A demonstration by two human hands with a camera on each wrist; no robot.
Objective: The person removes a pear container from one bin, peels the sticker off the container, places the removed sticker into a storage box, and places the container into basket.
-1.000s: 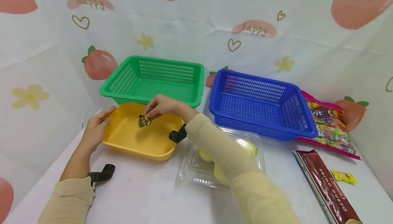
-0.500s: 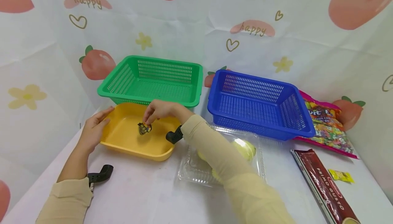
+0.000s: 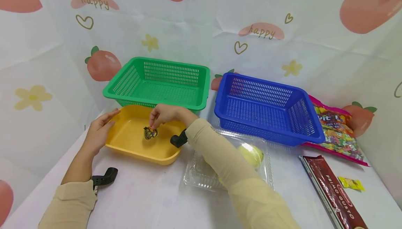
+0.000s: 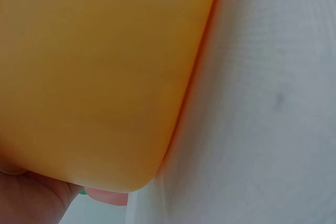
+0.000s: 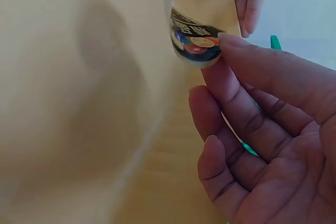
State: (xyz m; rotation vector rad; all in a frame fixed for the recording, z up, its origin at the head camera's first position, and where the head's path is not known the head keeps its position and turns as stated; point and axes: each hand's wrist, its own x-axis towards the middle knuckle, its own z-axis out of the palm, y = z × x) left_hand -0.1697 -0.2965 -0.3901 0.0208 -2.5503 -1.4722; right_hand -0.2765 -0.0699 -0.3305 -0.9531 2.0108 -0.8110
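My left hand [image 3: 98,133] grips the left rim of a yellow tub [image 3: 135,141]; in the left wrist view part of that hand [image 4: 32,199] shows at the tub's edge [image 4: 105,103]. Over the tub's inside, my right hand [image 3: 167,113] pinches a small clear packet [image 3: 150,133] with a black label. The right wrist view shows the packet [image 5: 197,40], with a fruit picture on it, between the thumb and index finger of the right hand [image 5: 278,114]. The other fingers curl loosely below.
A green basket [image 3: 156,103] stands behind the tub, a blue basket [image 3: 267,134] to its right. A clear container [image 3: 201,176] with yellow-green items lies under the right forearm. Farther right are a candy bag [image 3: 339,134], a red pack [image 3: 334,190] and a small yellow packet [image 3: 351,183].
My right hand has moved slightly down into the tub with the packet. My left hand keeps its hold on the rim, and the view has shifted a little.
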